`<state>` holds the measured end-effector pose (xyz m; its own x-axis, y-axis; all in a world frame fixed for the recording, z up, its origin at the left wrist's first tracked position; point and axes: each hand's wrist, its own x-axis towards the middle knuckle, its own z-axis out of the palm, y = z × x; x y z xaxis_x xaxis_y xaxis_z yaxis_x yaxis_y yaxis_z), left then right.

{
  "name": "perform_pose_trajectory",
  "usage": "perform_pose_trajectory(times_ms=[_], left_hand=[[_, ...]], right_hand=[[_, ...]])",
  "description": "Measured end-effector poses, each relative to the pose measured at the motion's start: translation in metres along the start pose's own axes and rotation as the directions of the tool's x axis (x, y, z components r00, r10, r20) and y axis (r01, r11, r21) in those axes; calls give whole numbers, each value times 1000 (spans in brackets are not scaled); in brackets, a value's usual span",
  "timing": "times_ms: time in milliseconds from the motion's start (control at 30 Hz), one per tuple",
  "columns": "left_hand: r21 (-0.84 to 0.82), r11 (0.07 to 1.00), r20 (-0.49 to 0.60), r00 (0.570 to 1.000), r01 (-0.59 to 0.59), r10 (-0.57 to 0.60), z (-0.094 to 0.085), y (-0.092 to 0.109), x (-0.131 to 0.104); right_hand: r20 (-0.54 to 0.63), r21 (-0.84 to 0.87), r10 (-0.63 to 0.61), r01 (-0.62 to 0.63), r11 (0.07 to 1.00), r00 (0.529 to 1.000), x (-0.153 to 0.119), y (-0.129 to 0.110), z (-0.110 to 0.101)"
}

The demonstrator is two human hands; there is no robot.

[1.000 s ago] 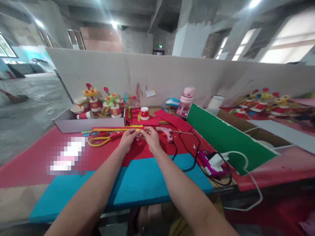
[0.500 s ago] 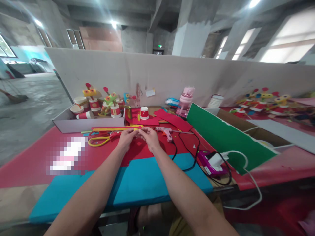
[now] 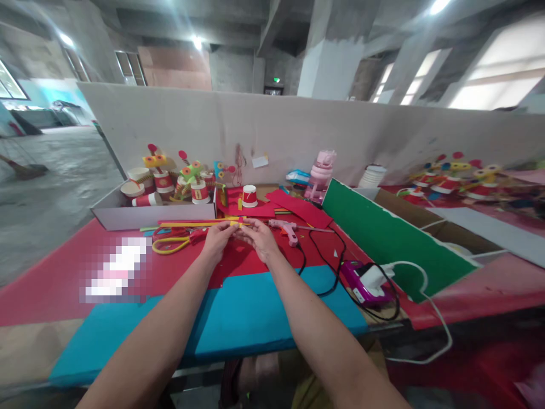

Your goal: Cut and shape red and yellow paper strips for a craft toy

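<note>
Slightly leftward, yellow piece [image 3: 236,225] (small) pinched between left hand [image 3: 218,237] and right hand [image 3: 261,237]

Both bare forearms reach forward from the lower edge of the head view and converge, the wrists well apart. The left hand [image 3: 218,238] and the right hand [image 3: 260,238] come together at the fingertips, fingers bent and thumbs drawn inward in a pinching pose. The backs of both hands face largely upward.
</note>
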<state>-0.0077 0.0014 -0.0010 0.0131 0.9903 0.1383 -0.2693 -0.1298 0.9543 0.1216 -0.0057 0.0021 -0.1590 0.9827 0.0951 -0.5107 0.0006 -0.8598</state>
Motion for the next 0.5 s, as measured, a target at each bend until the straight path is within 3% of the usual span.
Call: perform_pose_trajectory(times_ms=[200,500], left_hand=[[80,997,13,1000,-21,20,2,2,-4],[26,1000,-32,999,-4,4,5,4,-4]], right_hand=[[-87,-46,-9,5,999,996,1,1,0],[-135,-23,-76,74,997,988,2,4,4]])
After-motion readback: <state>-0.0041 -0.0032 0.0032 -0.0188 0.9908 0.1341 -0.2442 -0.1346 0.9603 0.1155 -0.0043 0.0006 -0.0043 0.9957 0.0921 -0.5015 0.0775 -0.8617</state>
